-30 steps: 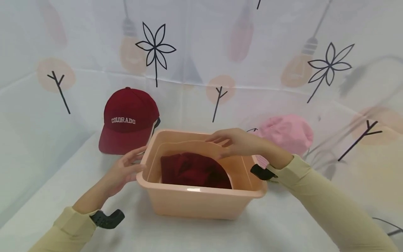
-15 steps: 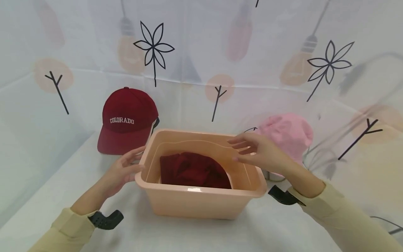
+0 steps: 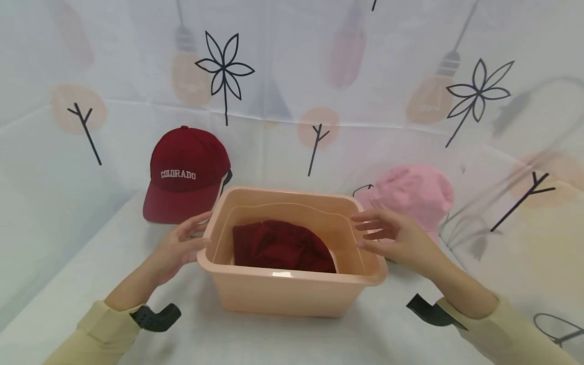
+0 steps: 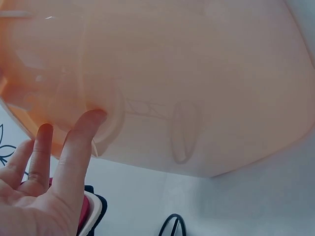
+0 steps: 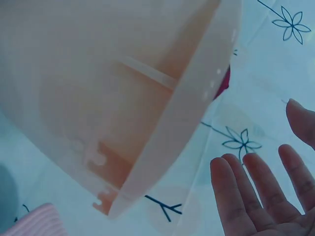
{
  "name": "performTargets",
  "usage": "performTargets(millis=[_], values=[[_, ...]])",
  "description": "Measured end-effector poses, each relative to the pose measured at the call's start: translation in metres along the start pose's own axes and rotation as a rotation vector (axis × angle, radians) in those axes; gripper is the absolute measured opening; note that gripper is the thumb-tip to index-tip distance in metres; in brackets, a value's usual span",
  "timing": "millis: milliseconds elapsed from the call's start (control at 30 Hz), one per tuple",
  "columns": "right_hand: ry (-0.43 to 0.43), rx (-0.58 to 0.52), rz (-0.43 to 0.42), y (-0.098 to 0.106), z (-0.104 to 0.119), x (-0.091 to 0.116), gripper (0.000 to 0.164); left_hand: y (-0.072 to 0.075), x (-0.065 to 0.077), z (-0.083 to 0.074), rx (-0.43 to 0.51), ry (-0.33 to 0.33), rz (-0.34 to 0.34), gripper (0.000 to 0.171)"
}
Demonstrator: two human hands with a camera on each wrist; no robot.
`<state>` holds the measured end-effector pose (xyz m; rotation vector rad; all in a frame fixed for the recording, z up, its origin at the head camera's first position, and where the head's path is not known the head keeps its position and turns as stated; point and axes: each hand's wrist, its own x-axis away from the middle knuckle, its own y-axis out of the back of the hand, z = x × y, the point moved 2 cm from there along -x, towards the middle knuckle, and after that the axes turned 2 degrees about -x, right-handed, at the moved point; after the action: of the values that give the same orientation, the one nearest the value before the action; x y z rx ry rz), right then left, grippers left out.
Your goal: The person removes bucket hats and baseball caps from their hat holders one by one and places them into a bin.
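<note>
head view from over the person's shoulder: a peach plastic tub sits in the middle of the desk, which is covered with a white printed cloth. a dark red cloth lies bunched on the tub's bottom.

the left hand is at the tub's left wall, fingers straight and loose, thumb up near the rim. from the left wrist view the thumb looks to be pressing right against the tub's outer wall, the other fingers spread out beside it, nothing gripped.

the right hand is at the tub's right rim, fingers spread wide and pointing left over the corner. i can't tell from the head view whether it actually touches the plastic. the right wrist view shows an open palm with the fingers apart from the tub's rim, a gap of patterned cloth between them, so it's holding nothing.

a maroon cap with "colorado" on it stands behind the tub to the left, just past the left hand. a pink cap sits behind the right hand, close to the tub's far right corner. both arms have pale yellow sleeves with a black wrist mount on each.
</note>
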<state>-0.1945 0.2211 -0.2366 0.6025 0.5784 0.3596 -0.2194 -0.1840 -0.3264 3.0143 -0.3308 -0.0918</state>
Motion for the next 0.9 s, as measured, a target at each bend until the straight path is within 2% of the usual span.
performTargets(millis=[100, 233, 467, 900], values=[[0.016, 0.001, -0.046, 0.001, -0.003, 0.009, 0.038, 0.000, -0.001, 0.000, -0.004, -0.004, 0.001, 0.068], [-0.027, -0.015, -0.087, 0.004, -0.009, 0.019, 0.038, 0.000, -0.001, -0.001, -0.004, -0.004, 0.001, 0.068], [0.009, -0.053, -0.134, 0.007, -0.022, 0.033, 0.037, -0.001, -0.001, -0.001, 0.003, 0.008, -0.004, 0.069], [-0.120, -0.038, -0.228, 0.015, -0.041, 0.049, 0.035, 0.000, -0.001, 0.000, 0.007, 0.019, -0.010, 0.068]])
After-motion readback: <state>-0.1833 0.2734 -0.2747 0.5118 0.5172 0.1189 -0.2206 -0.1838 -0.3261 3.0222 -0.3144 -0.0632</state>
